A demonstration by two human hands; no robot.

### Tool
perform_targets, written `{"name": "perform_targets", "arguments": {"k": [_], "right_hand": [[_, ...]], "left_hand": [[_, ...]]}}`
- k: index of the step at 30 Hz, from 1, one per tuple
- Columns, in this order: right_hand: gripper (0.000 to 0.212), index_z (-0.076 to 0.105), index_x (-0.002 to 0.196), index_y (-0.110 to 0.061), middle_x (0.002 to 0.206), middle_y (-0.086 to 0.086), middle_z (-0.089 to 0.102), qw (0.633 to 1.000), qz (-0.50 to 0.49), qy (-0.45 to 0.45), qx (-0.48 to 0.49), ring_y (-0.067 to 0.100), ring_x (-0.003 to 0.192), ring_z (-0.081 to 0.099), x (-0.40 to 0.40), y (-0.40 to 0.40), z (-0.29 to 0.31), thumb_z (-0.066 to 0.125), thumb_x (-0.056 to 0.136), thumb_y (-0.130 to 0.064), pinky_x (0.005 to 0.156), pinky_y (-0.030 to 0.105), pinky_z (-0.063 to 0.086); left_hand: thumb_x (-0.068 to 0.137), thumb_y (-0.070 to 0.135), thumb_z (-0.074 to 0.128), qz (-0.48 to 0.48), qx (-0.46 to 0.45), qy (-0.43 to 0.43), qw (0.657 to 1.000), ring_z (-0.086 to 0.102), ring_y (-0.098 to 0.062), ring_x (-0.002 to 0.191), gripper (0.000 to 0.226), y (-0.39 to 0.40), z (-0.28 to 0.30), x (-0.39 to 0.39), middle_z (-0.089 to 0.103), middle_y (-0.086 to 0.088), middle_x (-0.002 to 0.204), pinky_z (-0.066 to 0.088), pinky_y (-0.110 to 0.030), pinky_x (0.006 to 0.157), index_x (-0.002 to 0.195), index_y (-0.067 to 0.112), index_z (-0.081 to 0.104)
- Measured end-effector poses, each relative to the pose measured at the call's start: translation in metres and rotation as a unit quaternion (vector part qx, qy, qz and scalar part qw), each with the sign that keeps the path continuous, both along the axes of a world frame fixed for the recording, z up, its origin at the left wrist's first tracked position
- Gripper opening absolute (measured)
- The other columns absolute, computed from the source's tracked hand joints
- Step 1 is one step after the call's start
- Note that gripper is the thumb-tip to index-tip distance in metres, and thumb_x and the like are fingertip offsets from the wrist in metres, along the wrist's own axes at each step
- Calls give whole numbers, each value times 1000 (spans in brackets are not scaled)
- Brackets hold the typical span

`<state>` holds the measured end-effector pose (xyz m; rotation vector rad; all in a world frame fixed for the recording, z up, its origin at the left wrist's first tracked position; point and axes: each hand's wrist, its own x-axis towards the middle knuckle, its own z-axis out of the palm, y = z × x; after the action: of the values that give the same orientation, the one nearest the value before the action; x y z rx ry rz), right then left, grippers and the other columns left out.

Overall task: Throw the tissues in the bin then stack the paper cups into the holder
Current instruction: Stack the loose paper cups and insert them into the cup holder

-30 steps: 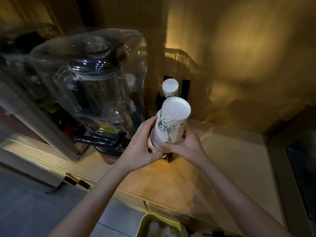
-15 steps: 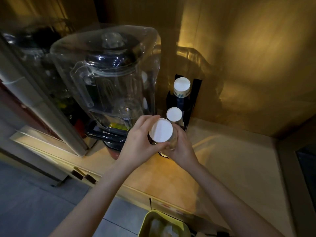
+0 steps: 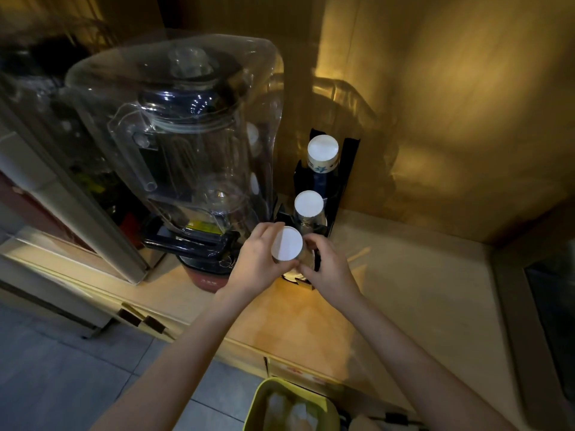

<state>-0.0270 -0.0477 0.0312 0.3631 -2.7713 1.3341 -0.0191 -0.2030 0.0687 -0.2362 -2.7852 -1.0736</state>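
An upside-down stack of white paper cups (image 3: 287, 247) stands in the front slot of the black cup holder (image 3: 351, 169) on the counter. My left hand (image 3: 256, 262) wraps its left side and my right hand (image 3: 326, 265) holds its right side. Behind it in the holder stand two more inverted cup stacks, a middle one (image 3: 308, 204) and a taller rear one (image 3: 323, 150) with a blue print. At the bottom edge sits the yellow-green bin (image 3: 259, 409) with white tissues (image 3: 289, 413) inside.
A large blender under a clear plastic cover (image 3: 186, 144) stands just left of the holder, on the pale wooden counter (image 3: 420, 300). A wall rises behind. A dark panel (image 3: 553, 312) lies at the right. Grey floor tiles (image 3: 62, 374) show lower left.
The cup stack was tilted and raised in front of the holder a second ago; now it is upright and lower, in the holder's front slot, with both hands still around it.
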Motion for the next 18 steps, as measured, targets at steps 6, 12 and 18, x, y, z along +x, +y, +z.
{"name": "perform_targets", "arguments": {"k": [6, 12, 18], "right_hand": [[35, 54, 116, -13, 111, 4, 61, 998, 9, 7, 60, 17, 103, 53, -3, 5, 8, 65, 84, -24, 81, 27, 43], [29, 55, 115, -13, 110, 7, 62, 992, 21, -29, 122, 22, 100, 56, -7, 6, 14, 55, 90, -26, 77, 35, 48], [27, 55, 112, -12, 102, 8, 63, 986, 40, -46, 152, 24, 89, 57, -9, 9, 17, 53, 90, -28, 65, 33, 43]], "left_hand": [[70, 29, 76, -21, -42, -31, 998, 49, -25, 119, 75, 6, -11, -8, 47, -10, 133, 41, -34, 98, 133, 8, 40], [73, 26, 72, -33, -89, -61, 994, 49, -28, 119, 75, 12, -20, -11, 44, -12, 135, 44, -38, 95, 136, 7, 35], [78, 29, 67, -29, -140, -76, 987, 48, -29, 122, 77, 16, -22, -13, 41, -12, 140, 45, -38, 93, 140, 7, 26]]}}
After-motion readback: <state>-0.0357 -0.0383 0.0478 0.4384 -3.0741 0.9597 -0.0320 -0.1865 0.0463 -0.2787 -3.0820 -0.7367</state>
